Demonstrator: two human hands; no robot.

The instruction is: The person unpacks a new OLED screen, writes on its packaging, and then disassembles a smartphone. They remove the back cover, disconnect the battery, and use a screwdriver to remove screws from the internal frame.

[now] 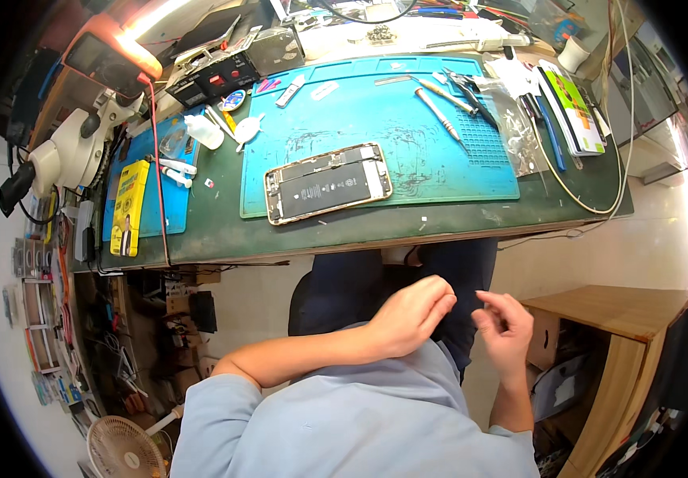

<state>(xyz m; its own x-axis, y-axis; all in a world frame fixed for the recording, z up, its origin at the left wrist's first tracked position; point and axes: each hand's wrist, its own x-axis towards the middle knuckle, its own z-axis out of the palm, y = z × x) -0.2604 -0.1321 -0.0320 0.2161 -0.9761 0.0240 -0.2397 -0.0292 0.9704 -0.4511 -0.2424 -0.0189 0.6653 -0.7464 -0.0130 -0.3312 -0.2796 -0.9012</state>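
Observation:
My left hand (414, 315) is held above my lap, its fingers curled and pressed together. Whatever it may hold is hidden inside the fingers. Close by on the right, my right hand (506, 328) has bent fingers with a gap between thumb and forefinger, and nothing shows in that gap. The two hands do not touch. Beyond them on the bench, an opened smartphone (328, 183) lies on a blue work mat (455, 187), its black battery and inner parts exposed. Neither hand touches the phone.
Screwdrivers (441, 119) and tweezers lie at the mat's right. A white bottle (203, 131), a yellow packet (129, 209) and a microscope arm (65, 155) are on the left. An orange meter (111, 54) stands behind. A wooden cabinet (607, 311) is at my right.

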